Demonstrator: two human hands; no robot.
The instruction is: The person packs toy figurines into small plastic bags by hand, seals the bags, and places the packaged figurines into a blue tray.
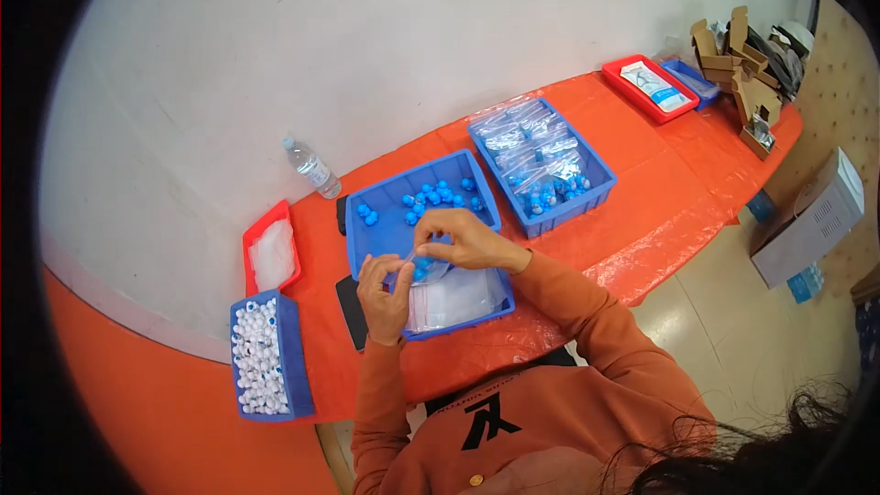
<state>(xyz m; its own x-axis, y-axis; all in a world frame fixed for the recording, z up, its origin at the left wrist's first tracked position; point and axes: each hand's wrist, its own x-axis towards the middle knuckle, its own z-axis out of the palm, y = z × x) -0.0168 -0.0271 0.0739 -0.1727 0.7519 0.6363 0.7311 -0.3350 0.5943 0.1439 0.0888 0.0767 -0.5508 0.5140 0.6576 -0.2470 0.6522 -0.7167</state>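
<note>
Both hands hold a small clear plastic bag [434, 271] with blue balls in it. My left hand [384, 296] pinches the bag's left edge, and my right hand [466, 240] pinches its top from the right. Just beyond them, a blue tray [369, 236] holds several loose blue balls [430, 194]. Beneath the hands, a smaller blue tray [502, 310] contains a stack of flat clear bags [455, 301]. To the right, a blue bin [594, 168] is filled with clear bags of blue and white balls [536, 151].
A blue bin [295, 357] of white balls and a red tray [247, 243] with whitish plastic stand at left. A bottle [313, 168] stands by the wall. Red tray [626, 96], blue tray [694, 82] and cardboard boxes [753, 92] lie at far right.
</note>
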